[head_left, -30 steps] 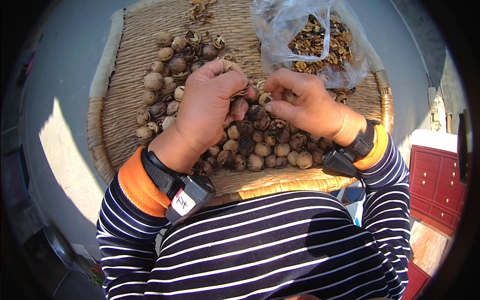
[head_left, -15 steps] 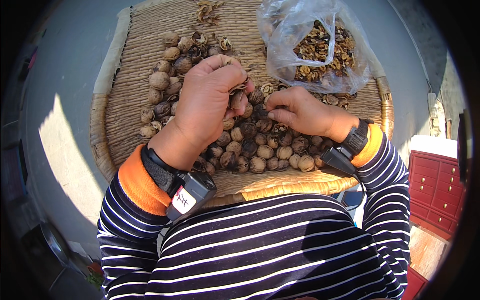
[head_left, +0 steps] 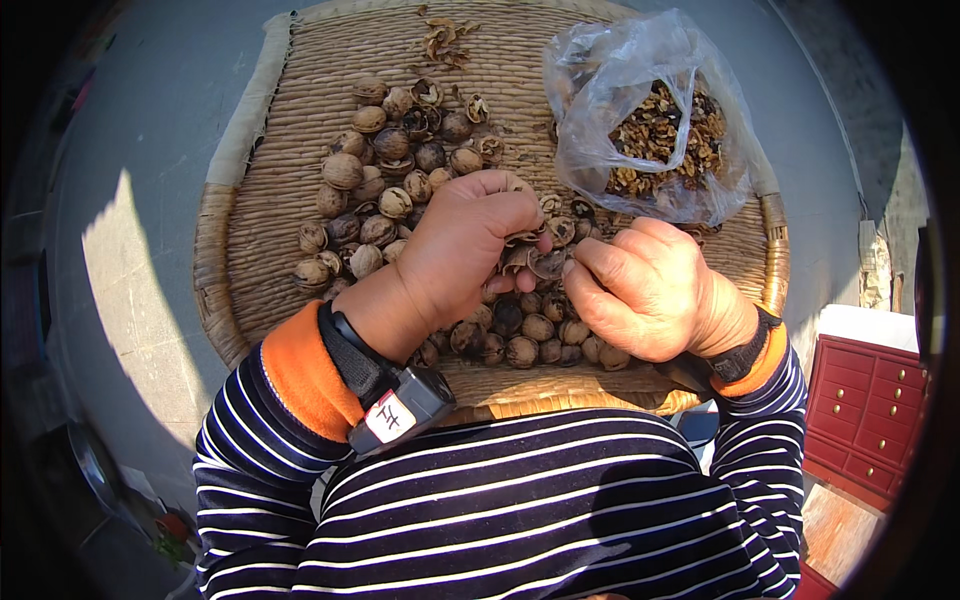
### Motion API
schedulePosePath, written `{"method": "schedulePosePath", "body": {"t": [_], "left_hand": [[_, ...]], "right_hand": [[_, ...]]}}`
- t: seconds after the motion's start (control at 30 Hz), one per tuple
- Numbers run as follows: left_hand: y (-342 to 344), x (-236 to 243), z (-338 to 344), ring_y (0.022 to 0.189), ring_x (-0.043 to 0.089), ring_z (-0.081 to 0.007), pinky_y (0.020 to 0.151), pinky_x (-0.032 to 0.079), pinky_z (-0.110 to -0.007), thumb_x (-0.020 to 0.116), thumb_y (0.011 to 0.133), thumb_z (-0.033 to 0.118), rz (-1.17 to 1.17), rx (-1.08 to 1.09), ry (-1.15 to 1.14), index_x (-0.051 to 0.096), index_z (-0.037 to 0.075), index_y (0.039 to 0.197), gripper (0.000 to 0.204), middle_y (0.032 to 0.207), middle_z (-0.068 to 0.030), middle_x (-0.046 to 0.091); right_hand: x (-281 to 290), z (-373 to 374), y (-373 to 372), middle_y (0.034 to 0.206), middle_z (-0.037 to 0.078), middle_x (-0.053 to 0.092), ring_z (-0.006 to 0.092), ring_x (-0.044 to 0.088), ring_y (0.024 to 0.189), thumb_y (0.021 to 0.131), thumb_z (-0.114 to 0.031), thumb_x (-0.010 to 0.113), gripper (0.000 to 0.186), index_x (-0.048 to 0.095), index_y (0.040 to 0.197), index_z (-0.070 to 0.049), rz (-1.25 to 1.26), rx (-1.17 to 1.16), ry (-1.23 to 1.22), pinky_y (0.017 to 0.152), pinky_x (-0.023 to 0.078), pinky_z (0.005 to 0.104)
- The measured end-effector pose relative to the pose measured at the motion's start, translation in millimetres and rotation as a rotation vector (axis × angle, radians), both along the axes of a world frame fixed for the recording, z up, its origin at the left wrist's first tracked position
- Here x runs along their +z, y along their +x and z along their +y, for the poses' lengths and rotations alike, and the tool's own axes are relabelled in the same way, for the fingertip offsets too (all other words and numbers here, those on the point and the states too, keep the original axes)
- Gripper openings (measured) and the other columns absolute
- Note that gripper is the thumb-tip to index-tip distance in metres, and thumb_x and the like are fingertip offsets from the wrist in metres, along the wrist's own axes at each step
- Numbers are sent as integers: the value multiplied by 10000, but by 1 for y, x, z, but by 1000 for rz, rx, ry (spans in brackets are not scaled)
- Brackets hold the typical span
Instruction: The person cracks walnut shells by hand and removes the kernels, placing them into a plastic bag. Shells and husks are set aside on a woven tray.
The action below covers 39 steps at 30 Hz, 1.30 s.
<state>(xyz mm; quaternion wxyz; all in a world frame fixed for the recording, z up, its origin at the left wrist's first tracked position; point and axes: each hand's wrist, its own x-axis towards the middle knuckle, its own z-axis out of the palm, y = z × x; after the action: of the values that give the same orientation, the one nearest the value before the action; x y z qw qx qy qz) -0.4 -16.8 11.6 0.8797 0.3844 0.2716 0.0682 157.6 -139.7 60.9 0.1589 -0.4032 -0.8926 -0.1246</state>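
Note:
My left hand (head_left: pixel 465 240) is closed around several broken walnut shells (head_left: pixel 518 258), held above the pile. Right beside it, my right hand (head_left: pixel 645 290) has its thumb and fingers pinched together, the tips by a dark piece of shell (head_left: pixel 549 265). What sits between those fingertips is hidden. Whole brown walnuts (head_left: pixel 343 171) lie to the left of my hands, and more walnuts (head_left: pixel 522 351) lie below them. Some opened shells (head_left: pixel 477 108) rest at the far side of the pile.
The walnuts lie on a woven wicker surface (head_left: pixel 330 60) with a rounded rim. At its far right stands a clear plastic bag (head_left: pixel 590 130) with walnut kernels (head_left: pixel 660 135) inside. Shell scraps (head_left: pixel 445 42) lie at the far edge. A red drawer cabinet (head_left: pixel 865 400) stands at the right.
Both hands have come closer together. My right hand has risen off the walnuts to the shells in my left hand. The whole view has shifted slightly.

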Motion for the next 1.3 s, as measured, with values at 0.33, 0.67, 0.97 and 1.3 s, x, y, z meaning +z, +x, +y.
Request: {"method": "schedulePosePath", "body": {"t": [0.33, 0.67, 0.97, 1.3], "left_hand": [[-2, 6, 3, 483, 543, -176, 363, 329, -234, 495, 888, 118, -168, 21, -167, 520, 64, 920, 67, 784, -101, 604], [-74, 55, 50, 554, 532, -209, 499, 422, -310, 519, 902, 158, -686, 394, -44, 598, 25, 909, 155, 871, -165, 621], [-280, -26, 26, 563, 558, -202, 431, 402, -264, 527, 898, 145, -408, 1010, 84, 559, 51, 851, 110, 811, -137, 632], [-260, -187, 15, 1021, 604, -324, 742, 529, -458, 588, 897, 387, 281, 981, -189, 562, 93, 1090, 353, 1111, -154, 614]], "right_hand": [[1, 1, 4, 795, 98, 589, 194, 571, 576, 635, -133, 650, 324, 611, 917, 20, 196, 3, -67, 490, 457, 304], [-10, -3, -24, 723, 115, 589, 282, 594, 629, 746, 28, 677, 126, 626, 857, -2, 563, -215, -714, 566, 472, 334], [-29, -7, -21, 735, 52, 584, 128, 532, 643, 780, -9, 652, 92, 617, 857, 27, 621, -435, -830, 589, 429, 258], [-42, -10, -10, 729, -1, 564, 66, 498, 641, 814, -32, 650, 92, 624, 879, 28, 734, -582, -872, 579, 410, 218]]}}
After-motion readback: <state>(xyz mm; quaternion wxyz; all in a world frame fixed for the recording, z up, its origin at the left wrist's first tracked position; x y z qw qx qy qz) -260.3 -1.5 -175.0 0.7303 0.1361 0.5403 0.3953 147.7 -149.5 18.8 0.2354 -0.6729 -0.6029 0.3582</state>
